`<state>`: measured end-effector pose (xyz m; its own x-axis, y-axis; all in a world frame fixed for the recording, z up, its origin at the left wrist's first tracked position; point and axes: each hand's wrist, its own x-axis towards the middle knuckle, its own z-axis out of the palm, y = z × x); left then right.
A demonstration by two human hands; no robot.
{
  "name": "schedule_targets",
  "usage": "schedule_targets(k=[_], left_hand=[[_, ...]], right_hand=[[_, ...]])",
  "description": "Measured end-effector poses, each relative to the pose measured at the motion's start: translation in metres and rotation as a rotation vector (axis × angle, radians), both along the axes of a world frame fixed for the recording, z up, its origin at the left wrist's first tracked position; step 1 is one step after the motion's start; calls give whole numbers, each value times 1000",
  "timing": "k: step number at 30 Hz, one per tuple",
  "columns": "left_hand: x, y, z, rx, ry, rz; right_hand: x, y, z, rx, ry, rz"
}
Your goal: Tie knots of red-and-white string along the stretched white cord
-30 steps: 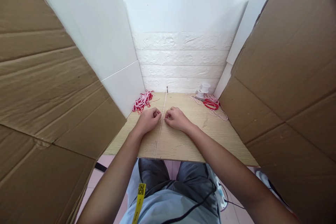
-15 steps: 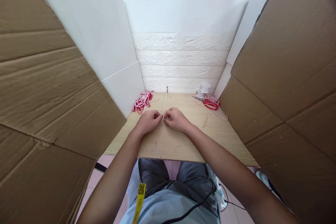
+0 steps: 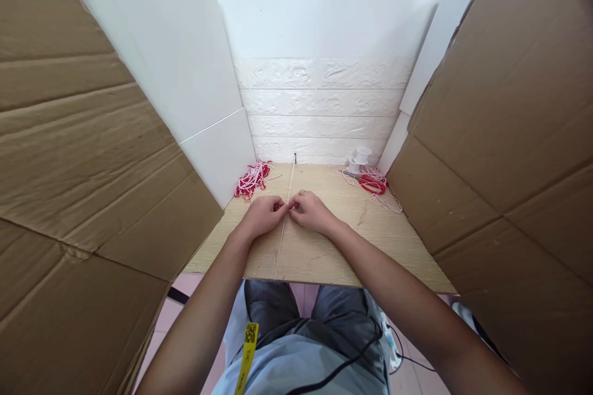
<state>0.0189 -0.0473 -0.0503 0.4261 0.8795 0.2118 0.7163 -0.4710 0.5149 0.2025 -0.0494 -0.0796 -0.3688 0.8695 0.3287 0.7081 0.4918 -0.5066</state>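
The table bore scuff marks. Red-white yarn lay at the far left; at far right, scissors rested on pink yarn, beside white spools.

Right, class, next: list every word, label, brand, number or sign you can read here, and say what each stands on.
Yellow strip: perhaps "TJC", too blurred to be sure; the smaller marks below are unreadable.
Its upper end: a square QR-type code, no readable words.
Red-handled scissors, white spools: no lettering can be made out.

yarn pile: red, pale pink | cord: pale pink | scissor handles: red | wall: white, brick-patterned
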Motion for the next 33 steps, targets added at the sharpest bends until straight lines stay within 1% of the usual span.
schedule_targets(k=[7, 12, 21, 28, 33], left_hand=[[0, 2, -3, -1, 14, 9], [1, 3, -4, 6, 2, 17], [2, 2, -4, -35, -17, 29], [1, 4, -5, -41, -34, 22], [0, 5, -5, -45, -19, 18]], right_hand=[[-3, 2, -2, -24, 26, 24], [-3, 3, -3, -26, 44, 20], [-4, 4, -4, -44, 56, -5], [-3, 3, -2, -80, 64, -34], [-3, 2, 1, -71, 70, -31]])
